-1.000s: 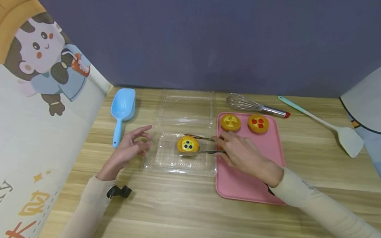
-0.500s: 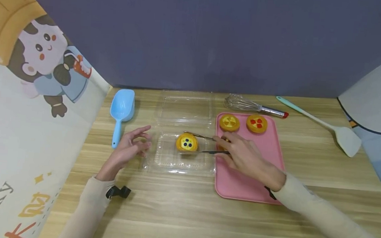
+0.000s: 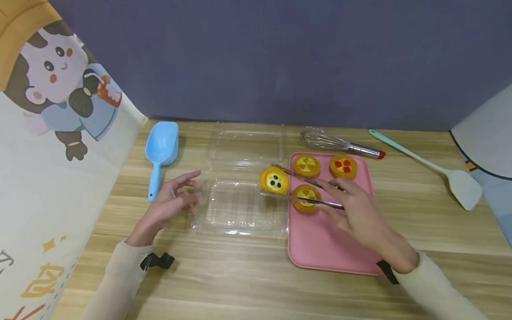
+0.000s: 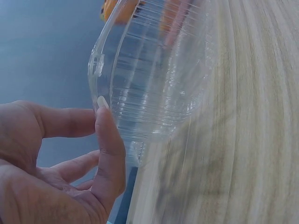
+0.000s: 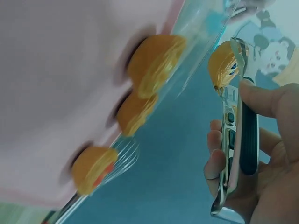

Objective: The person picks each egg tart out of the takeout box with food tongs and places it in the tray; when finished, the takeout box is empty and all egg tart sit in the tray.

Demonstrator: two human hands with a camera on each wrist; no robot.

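Note:
My right hand (image 3: 363, 217) holds metal tongs (image 5: 236, 135) with dark grip pads. Their tips clasp a tart (image 3: 275, 180) topped with blueberries, raised at the right side of the clear plastic clamshell box (image 3: 241, 211). The box lies with its lid folded back, and its base holds nothing. Beside the box's left edge, my left hand (image 3: 170, 203) has its fingers loosely bent and spread. In the left wrist view, its fingertips (image 4: 103, 102) are right at the box's rim. On the pink tray (image 3: 330, 244) sit two yellow-topped tarts (image 3: 306, 166) and a red-topped tart (image 3: 343, 166).
A blue scoop (image 3: 162, 148) lies to the left of the box. Behind the tray is a wire whisk (image 3: 342, 142), and a pale spatula (image 3: 463, 188) lies at the right. A dark wall (image 3: 263, 51) closes off the back of the wooden table (image 3: 229, 287).
My right hand has moved right and slightly back, carrying the blueberry tart in the tongs from over the box's base to its right side. My left hand stays by the box.

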